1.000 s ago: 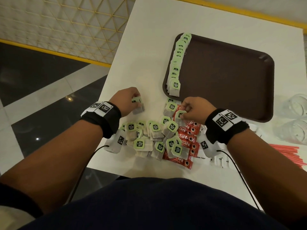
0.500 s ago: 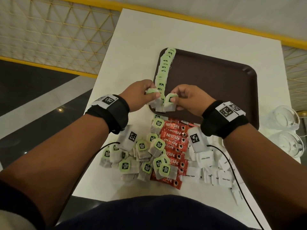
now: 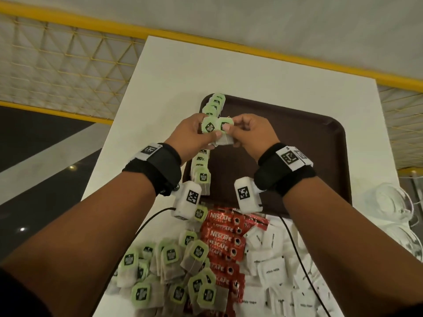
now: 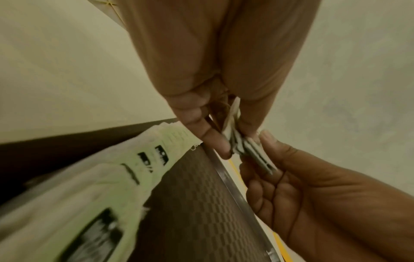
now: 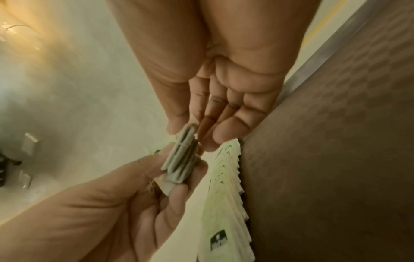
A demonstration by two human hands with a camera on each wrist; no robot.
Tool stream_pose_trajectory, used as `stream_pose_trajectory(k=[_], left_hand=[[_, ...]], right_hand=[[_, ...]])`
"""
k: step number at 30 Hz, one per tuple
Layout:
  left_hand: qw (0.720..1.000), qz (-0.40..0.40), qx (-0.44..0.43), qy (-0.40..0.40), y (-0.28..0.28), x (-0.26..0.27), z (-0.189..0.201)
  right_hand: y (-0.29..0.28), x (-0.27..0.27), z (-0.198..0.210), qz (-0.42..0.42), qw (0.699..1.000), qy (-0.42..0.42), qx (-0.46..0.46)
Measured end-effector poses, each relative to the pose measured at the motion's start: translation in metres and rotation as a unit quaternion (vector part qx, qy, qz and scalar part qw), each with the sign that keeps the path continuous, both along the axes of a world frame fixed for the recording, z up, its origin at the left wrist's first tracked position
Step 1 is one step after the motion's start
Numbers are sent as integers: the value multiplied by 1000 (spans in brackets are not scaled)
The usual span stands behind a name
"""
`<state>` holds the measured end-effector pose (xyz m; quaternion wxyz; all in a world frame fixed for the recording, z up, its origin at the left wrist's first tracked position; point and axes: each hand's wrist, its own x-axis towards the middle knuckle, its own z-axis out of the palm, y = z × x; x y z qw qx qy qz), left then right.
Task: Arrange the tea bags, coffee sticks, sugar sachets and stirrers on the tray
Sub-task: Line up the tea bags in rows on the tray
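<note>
Both hands are raised above the brown tray (image 3: 297, 143) and meet over its left side. My left hand (image 3: 201, 133) and right hand (image 3: 238, 131) pinch a small stack of green-tagged tea bags (image 3: 217, 131) between thumbs and fingers. The stack shows edge-on in the wrist views as tea bags (image 4: 246, 148) and tea bags (image 5: 181, 159). A row of tea bags (image 3: 201, 170) lies along the tray's left edge. Loose tea bags (image 3: 174, 275), red coffee sticks (image 3: 226, 245) and white sugar sachets (image 3: 283, 271) lie on the white table (image 3: 229, 74) nearer to me.
Two clear glasses (image 3: 389, 213) stand at the table's right edge. The table's left edge drops to a dark floor (image 3: 34, 161). A yellow-railed mesh fence (image 3: 68, 65) runs behind the table. Thin cables (image 3: 297, 248) hang from both wrist units.
Both hands rose from the loose pile, came together over the tray's left edge and moved farther along it, now holding the tea bags in one stack.
</note>
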<state>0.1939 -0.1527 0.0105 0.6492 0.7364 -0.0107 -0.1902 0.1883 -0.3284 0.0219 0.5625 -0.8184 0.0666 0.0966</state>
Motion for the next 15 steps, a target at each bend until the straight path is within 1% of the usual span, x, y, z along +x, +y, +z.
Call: stream_pose_trajectory(k=[2,4,7,10,12,15], left_hand=[[999,28,3,-24,-4,14,-2],[999,39,5,-30,-7,29,-7],[998,63,1,-16,-10,45,-14],[995,95,-20,8,-11,60,-19],[993,113,-23,21,-9,70,-22],[994,111,-14,20,-4,80,-26]], right_hand=[[-4,9,-7,-11,998,45,46],[-7,18,-13,-24,992,78,99],[-7,35,-22,-65,985,83,134],[-10,59,-33,-133,973,87,169],[-14,73,-40,-155,971,97,153],[-19,87,-49,-151,980,103,71]])
